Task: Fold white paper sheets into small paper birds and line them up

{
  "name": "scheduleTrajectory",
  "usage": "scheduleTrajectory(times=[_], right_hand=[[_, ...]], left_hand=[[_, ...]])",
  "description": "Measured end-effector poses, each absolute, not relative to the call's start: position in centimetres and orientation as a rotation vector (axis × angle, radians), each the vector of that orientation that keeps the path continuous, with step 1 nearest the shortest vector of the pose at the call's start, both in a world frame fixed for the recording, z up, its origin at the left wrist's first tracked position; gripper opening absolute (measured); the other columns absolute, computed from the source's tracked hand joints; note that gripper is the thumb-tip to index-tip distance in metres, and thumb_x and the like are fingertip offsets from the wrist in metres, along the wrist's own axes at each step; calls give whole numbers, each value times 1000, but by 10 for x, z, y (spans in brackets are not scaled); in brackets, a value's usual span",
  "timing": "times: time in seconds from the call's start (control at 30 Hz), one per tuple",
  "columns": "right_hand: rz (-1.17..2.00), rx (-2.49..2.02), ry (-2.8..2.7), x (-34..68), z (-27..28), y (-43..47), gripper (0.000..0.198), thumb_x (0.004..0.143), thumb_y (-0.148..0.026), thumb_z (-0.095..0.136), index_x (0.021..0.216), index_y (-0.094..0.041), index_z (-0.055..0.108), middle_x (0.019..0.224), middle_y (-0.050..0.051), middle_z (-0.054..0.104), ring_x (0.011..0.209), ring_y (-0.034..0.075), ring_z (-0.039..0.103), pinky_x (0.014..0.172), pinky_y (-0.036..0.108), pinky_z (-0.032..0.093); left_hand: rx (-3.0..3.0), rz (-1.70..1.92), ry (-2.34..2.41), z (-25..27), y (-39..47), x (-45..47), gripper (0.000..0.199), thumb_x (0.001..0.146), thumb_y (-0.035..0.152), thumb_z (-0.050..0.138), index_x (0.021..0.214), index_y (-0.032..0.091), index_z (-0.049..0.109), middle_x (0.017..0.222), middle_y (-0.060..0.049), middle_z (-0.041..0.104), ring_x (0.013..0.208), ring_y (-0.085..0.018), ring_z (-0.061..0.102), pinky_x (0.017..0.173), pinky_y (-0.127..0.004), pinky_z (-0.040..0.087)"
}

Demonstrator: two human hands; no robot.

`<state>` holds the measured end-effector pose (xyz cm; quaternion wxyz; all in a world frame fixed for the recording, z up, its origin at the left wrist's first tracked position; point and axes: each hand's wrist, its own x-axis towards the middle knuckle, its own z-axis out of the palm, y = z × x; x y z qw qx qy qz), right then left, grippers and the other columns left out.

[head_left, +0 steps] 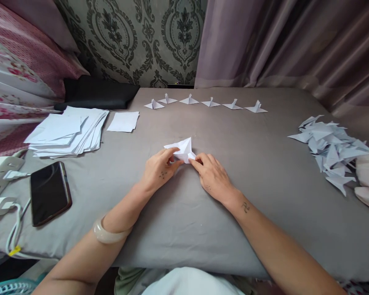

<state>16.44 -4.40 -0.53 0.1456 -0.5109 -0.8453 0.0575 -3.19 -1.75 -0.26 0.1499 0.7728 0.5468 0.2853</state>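
The grey bench is the largest thing; it spreads under both hands and far to each side of them. The purple curtain hangs beyond the hands and to their right, and the patterned wall stands straight beyond and a little to their left. Far to the left of the hands hangs a flowered drape.

On the bench, a heap of white paper birds lies well to the right of the hands, one bird over another. A stack of white sheets, with uneven edges, lies to the left of the hands and somewhat beyond them. Behind this stack is a black case.

The phone lies left of the left hand, its dark screen upward, and the power strip is farther left.

The left hand pinches the left part of the folded paper between thumb and fingers. The right hand pinches its near right corner with thumb and forefinger. So the paper is between the two hands, at their fingertips, and one sharp point is directed away from the person.

A few smaller sheets lie beyond the left hand, to its left. Six birds stand apart in a row beyond both hands.
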Motion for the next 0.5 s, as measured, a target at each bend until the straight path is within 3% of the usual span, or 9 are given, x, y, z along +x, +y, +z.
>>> scheduleTrajectory(times=[0.2, 0.27, 0.4, 0.5], right_hand=[[145, -1489, -2476, 164, -6, -45, 45, 92, -8, 38, 131, -22, 53, 111, 9, 57, 94, 21, 48, 79, 34, 43], [132, -1483, -2484, 164, -6, -45, 43, 93, -10, 37, 132, -22, 53, 111, 9, 57, 94, 22, 48, 80, 34, 43], [136, -1461, -2488, 165, -5, -45, 43, 91, -7, 40, 126, -23, 57, 111, 9, 57, 95, 21, 48, 82, 34, 43], [168, -1465, -2491, 165, -1, -47, 47, 87, -2, 41, 123, -25, 59, 110, 9, 57, 94, 21, 49, 81, 33, 43]], left_hand=[[2113, 987, 1355, -1, -15, -29, 6, 81, 18, 58, 84, 17, 62, 82, -2, 58, 64, -9, 55, 59, -21, 46], [2106, 1002, 1299, -3, -14, -29, 11, 79, 14, 56, 89, 18, 60, 88, -3, 59, 71, -10, 58, 63, -21, 48], [1976, 1036, 1283, -10, -12, -25, 40, 81, 16, 58, 118, 20, 44, 97, -3, 60, 72, -9, 61, 66, -21, 51], [2010, 1000, 1340, -14, -9, -21, 31, 83, 19, 60, 110, 20, 46, 92, -1, 61, 69, -9, 61, 65, -22, 51]])
